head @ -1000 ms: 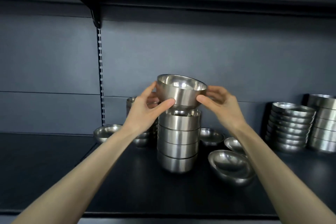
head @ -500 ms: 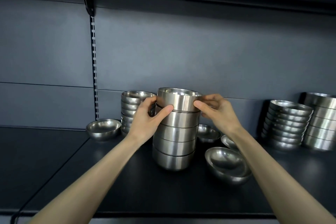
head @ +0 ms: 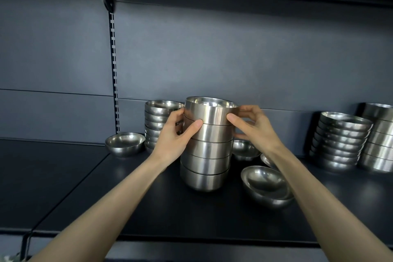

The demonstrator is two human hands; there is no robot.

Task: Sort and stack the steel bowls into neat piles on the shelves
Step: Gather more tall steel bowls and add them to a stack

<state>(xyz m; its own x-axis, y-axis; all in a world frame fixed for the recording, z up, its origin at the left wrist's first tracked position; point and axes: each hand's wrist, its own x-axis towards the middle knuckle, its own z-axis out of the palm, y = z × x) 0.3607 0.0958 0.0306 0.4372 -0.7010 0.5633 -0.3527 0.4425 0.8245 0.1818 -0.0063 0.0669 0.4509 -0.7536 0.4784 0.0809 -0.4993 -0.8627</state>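
Spanning the view, the dark flat shelf (head: 191, 215) carries everything, backed by a grey-blue panel wall (head: 234, 59). At its far right stand two piles: a tall pile of straight-sided steel bowls (head: 380, 140), cut by the frame edge, and just beside it a leaning pile of shallow rounded steel bowls (head: 340, 140).

Nearer you, in the middle, stands the central pile of five straight-sided steel bowls (head: 207, 155), with a rear pile of rounded bowls (head: 158, 117) behind it to the left. The topmost brushed-steel bowl (head: 212, 112) sits nested on that central pile (upright, mouth up).

Your left grip (head: 174, 134) clasps this bowl's lower edge, thumb in front, fingers curled behind. Your right grip (head: 255, 127) pinches its right side, thumb on the wall.

A tilted nested pair of wide steel bowls (head: 268, 185) lies front right, and a single round steel bowl (head: 124, 143) rests on the left.
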